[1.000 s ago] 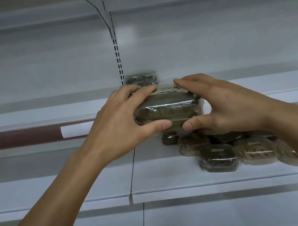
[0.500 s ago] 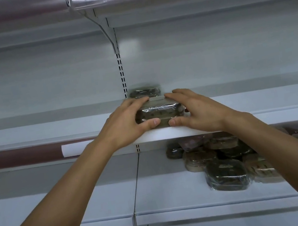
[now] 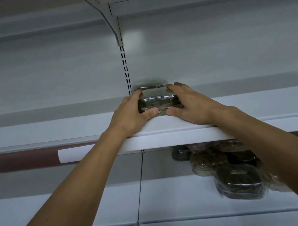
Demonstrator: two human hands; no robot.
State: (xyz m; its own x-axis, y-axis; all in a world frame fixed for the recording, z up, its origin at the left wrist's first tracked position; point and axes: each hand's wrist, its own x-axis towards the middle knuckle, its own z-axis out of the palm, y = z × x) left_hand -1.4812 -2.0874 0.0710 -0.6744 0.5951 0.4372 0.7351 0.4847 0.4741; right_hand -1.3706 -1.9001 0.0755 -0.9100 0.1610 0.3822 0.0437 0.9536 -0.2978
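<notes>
Upper shelf (image 3: 262, 104): wrapped pack (image 3: 157, 102), 2nd pack (image 3: 149, 84) behind; lower shelf (image 3: 179, 197): pack pile (image 3: 234, 174).

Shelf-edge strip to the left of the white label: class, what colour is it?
Dark maroon; the shelf-edge strip shows best in the head view.

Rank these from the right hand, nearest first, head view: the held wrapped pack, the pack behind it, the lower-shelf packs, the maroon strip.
1. Held wrapped pack: gripped by the right hand, upper shelf.
2. Pack behind it: just beyond, at the back.
3. Lower-shelf packs: below, one shelf down.
4. Maroon strip: far left, shelf edge.
</notes>
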